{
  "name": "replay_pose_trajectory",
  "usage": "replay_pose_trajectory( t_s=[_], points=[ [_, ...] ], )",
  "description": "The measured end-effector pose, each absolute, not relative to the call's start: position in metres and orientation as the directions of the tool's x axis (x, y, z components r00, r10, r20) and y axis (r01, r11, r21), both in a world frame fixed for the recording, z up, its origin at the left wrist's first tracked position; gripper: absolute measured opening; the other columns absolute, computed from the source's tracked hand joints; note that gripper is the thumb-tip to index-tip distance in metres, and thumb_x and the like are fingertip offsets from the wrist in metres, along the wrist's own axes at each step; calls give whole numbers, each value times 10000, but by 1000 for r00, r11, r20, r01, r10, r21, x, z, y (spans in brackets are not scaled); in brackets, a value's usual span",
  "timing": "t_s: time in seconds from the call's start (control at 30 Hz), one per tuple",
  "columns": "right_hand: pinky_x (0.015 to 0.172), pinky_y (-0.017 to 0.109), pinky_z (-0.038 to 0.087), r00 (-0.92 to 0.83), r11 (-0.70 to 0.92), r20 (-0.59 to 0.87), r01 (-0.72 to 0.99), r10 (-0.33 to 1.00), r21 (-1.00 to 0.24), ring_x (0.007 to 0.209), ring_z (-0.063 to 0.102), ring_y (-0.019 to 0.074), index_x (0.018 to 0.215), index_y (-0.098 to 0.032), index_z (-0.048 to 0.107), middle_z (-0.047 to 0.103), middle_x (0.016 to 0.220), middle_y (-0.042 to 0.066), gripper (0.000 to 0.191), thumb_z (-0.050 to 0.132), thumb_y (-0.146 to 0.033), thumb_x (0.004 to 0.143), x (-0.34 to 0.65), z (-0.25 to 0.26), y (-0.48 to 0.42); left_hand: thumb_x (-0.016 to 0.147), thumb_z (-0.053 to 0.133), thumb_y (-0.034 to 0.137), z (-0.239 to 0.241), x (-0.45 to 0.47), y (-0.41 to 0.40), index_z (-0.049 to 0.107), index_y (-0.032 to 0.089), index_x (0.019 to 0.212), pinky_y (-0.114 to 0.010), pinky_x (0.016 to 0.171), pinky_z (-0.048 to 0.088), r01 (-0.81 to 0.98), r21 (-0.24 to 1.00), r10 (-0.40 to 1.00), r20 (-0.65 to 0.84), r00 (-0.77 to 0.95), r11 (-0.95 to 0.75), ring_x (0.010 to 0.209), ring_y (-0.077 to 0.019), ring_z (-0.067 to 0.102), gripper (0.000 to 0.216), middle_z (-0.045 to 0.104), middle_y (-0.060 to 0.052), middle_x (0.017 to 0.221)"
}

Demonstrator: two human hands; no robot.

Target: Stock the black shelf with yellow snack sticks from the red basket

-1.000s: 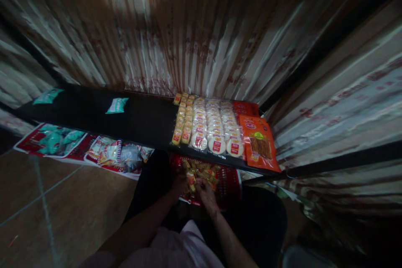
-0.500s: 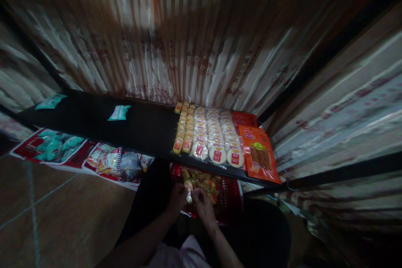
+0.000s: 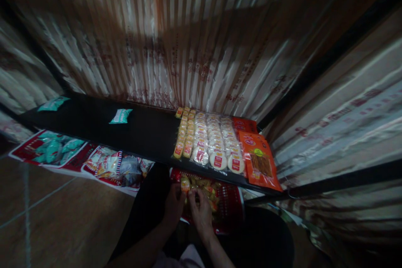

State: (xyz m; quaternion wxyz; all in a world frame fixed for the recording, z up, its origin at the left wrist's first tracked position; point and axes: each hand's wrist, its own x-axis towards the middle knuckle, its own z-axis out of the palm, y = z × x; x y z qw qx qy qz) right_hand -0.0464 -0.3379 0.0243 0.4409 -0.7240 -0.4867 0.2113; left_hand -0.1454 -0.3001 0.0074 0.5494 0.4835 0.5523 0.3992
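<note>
My left hand (image 3: 174,203) and my right hand (image 3: 199,210) meet low in the view over a red bag (image 3: 228,205) full of small yellow snack packets (image 3: 205,188). Both hands grip one yellow packet (image 3: 185,184) between their fingertips, just below the front edge of a black shelf (image 3: 141,127). On the shelf's right part lie neat rows of yellow packets (image 3: 185,136) and round white cakes (image 3: 215,142), with orange packs (image 3: 259,159) beside them.
Two teal packets (image 3: 120,116) lie apart on the shelf's left part. Red bags of teal and white snacks (image 3: 81,157) sit on the brown tiled floor below. A striped, printed covering (image 3: 176,42) hangs behind and to the right.
The view tilted, so the shelf sits lower in frame. My hands stayed over the red bag, drew closer together and lifted a yellow packet a little.
</note>
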Motion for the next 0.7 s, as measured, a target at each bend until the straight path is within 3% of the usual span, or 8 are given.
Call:
replay_pose_trajectory(
  t_s=[0.23,0.7],
  points=[
    [711,307,463,401,-75,181,545,898,-835,786,596,195,829,-196,619,644,820,65,359,415,-489,863,-59,46,-320,755,546,277,21,-156,-284,513,191,964,-320,870,465,65,987,988,-151,30,149,933,-193,635,228,674,-65,965],
    [755,304,475,264,70,249,543,932,-837,850,604,186,981,-170,627,646,913,89,297,416,-347,869,-90,74,-267,790,475,312,56,-189,-230,519,188,978,-353,830,477,239,971,998,27,-56,-13,876,-199,631,230,659,-68,934]
  ],
)
